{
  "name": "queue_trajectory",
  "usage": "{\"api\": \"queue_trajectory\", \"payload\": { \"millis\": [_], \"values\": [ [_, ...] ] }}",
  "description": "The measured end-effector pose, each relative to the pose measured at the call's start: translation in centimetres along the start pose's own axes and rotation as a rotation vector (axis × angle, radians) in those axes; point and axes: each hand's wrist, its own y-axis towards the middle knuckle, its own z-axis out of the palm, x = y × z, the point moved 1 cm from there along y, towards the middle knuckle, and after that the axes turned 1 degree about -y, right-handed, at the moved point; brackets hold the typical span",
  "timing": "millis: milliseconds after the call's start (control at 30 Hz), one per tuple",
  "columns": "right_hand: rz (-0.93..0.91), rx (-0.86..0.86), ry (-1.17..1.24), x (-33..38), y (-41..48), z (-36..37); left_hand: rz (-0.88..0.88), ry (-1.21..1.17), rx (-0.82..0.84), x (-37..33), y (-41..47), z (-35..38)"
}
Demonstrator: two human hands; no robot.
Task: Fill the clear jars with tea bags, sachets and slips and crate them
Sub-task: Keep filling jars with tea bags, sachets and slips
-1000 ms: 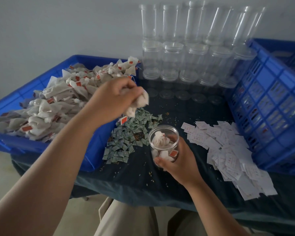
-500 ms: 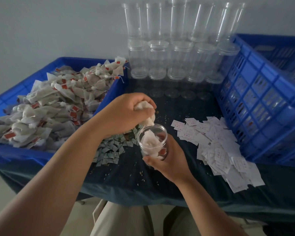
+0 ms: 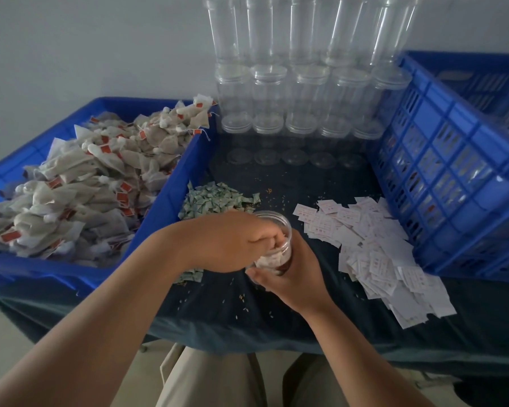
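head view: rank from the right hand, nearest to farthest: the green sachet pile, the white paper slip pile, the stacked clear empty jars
1. White paper slip pile: just right of the right hand.
2. Green sachet pile: up-left; nearly as close, hard to separate from the slips.
3. Stacked clear empty jars: far back by the wall.

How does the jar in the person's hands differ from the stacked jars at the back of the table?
The held jar is open and holds white tea bags; the stacked jars are lidded and look empty. The held jar is gripped by the right hand while the left hand reaches in; the stacked jars stand untouched. Both are clear plastic.
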Motion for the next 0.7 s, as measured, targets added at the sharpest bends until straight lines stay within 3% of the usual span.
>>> {"api": "queue_trajectory", "payload": {
  "millis": [100,233,267,333,400,433,700],
  "values": [
    [-0.001,-0.004,0.029,0.1,0.0,0.0,0.042,-0.132,-0.061,0.3,-0.4,-0.6],
    [0.031,-0.031,0.008,0.2,0.0,0.0,-0.077,-0.315,-0.635,3.0,-0.2,-1.5],
    [0.039,-0.038,0.010,0.2,0.0,-0.1,-0.170,-0.279,-0.626,4.2,-0.1,-1.3],
    [0.056,-0.055,0.034,0.2,-0.1,-0.1,-0.350,-0.087,-0.369,6.8,0.5,0.3],
    [0.066,-0.061,0.062,0.4,-0.2,0.0,-0.448,0.097,-0.147,8.9,1.3,3.3],
    [0.067,-0.063,0.071,0.5,-0.2,0.1,-0.462,0.104,-0.130,9.7,1.7,4.7],
    [0.073,-0.065,0.056,0.3,-0.1,0.2,-0.400,-0.126,-0.545,11.7,1.6,7.1]
  ]
}}
